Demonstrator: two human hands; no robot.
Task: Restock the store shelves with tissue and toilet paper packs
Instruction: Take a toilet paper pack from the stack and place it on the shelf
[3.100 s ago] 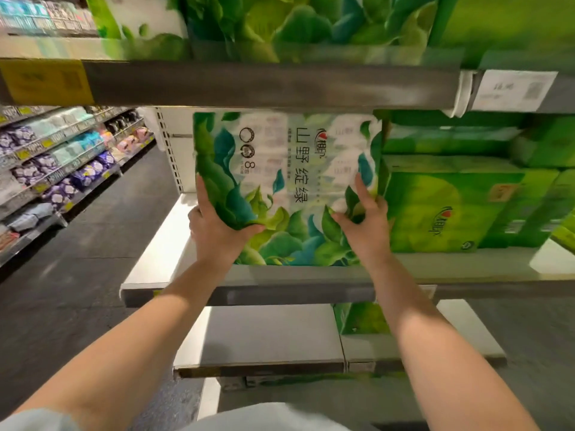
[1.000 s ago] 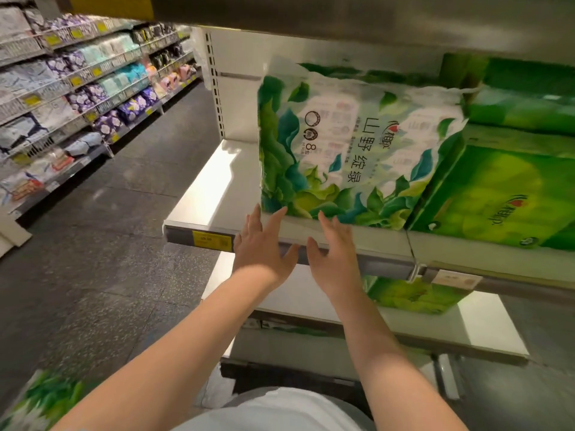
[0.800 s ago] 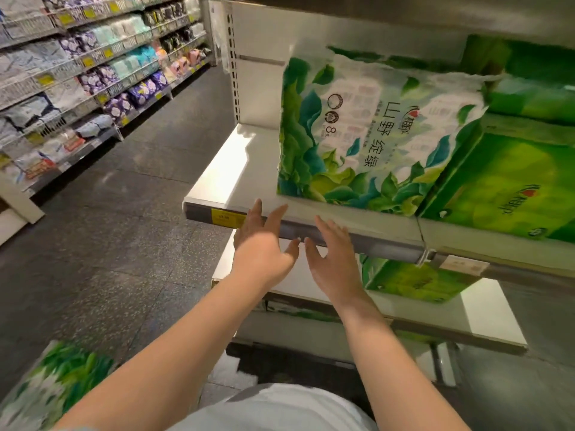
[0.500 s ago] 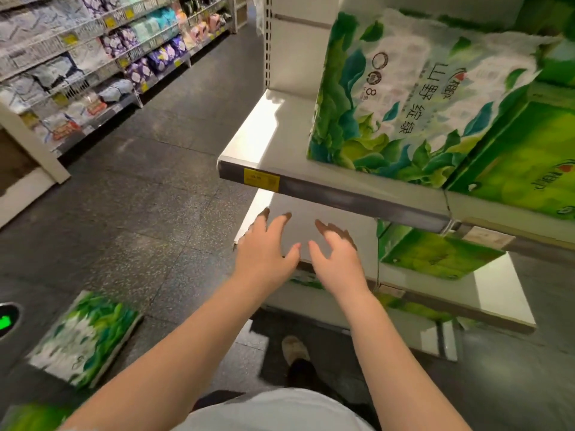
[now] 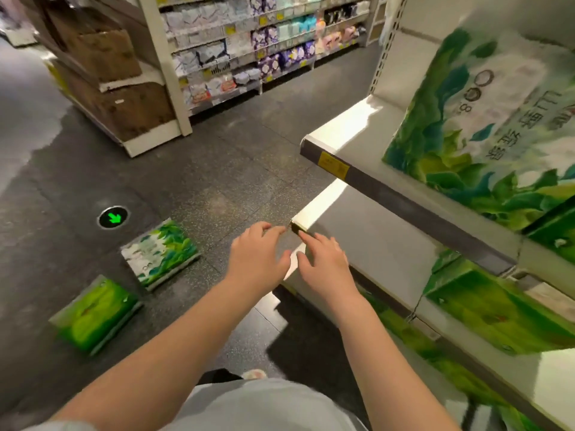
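Note:
A large leaf-printed toilet paper pack stands on the white shelf at the right. Two packs lie flat on the dark floor at the left: a leaf-printed pack and a plain green pack nearer to me. My left hand and my right hand hang side by side in mid-air, fingers relaxed, holding nothing, in front of the corner of the lower shelf. A green pack sits on that lower shelf.
Across the aisle stand shelves of tissue packs and an end shelf with brown cardboard boxes. A round green arrow light is set in the floor beside the leaf-printed pack. My foot shows below.
Both hands let go of the leaf-printed pack on the shelf and dropped away from it. My view swung left and down, bringing the two floor packs into sight.

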